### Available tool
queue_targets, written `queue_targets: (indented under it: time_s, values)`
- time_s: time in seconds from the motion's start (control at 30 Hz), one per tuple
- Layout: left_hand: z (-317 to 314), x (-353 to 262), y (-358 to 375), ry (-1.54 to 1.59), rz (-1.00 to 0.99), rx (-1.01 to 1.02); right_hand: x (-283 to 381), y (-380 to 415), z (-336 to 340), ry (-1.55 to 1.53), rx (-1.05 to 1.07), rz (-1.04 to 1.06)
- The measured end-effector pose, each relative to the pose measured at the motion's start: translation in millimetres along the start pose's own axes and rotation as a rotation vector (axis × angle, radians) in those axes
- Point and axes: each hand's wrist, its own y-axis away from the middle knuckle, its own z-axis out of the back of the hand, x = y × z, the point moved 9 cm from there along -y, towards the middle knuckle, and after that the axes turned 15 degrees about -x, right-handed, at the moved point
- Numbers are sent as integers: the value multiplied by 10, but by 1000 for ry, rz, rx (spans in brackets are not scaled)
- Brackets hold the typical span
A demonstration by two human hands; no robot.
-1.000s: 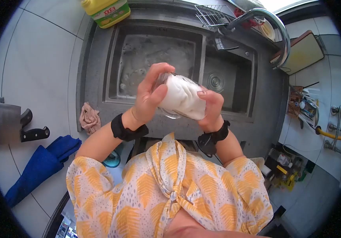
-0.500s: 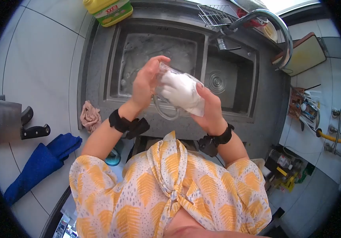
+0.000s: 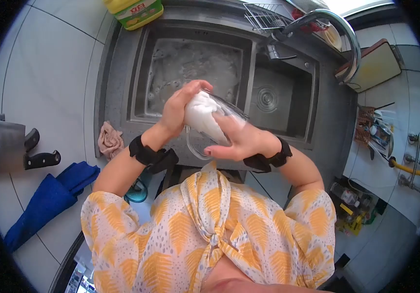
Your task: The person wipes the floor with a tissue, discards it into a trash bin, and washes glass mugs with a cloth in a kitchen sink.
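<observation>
- Over the sink's near rim [image 3: 289,141], head view: a tilted glass mug [image 3: 226,108], soft white cloth [image 3: 200,112] seemingly inside.
- My left hand [image 3: 177,108] curls round one end; my right hand [image 3: 252,140] reaches in, thumb apart; whether it grips cloth, I can't tell.
- Likely stiff, slippery, breakable; best held by body or handle [image 3: 189,142].

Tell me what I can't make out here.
Head view:
Right hand: some fingers hidden by the hand itself and the white material.
That material in the glass vessel, cloth or foam: blurred.
Yellow jug: top cut off by the upper edge.
Left basin: floor clouded by suds.
Small items at lower right: too small.
</observation>
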Motion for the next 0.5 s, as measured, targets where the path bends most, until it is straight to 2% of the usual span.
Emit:
queue_targets:
  time_s: [0.03,0.07,0.13,0.17,0.23,0.3,0.37,0.4,0.43,0.47,0.5]
  values:
    - [38,55,-15,2,46,-32,-51,-2,-32,50,67,-42]
    - [41,49,-30,4,48,-31,-70,-22,-14,50,68,-44]
    - [70,142,-76,84,206,-55,-145,-46,13,182,71,-54]
    - [90,130,-109,86,205,-57,-154,-32,-17,182,74,-53]
    - [183,209,-153,33,310,-107,-324,-9,188,69,-270,-281]
    - [269,237,-133,10,360,-133,-386,7,203,-27,-341,-314]
    - [280,290,-45,-43,455,-34,-595,56,337,-391,-596,-377]
    - [307,292,5,-44,453,-35,-684,85,363,-473,-637,-450]
    - [246,190,55,-44,300,50,-682,80,405,-472,-637,-448]
    - [181,78,104,-45,145,137,-748,102,411,-636,-645,-545]
    - [193,80,117,-49,142,140,-808,127,403,-801,-650,-639]
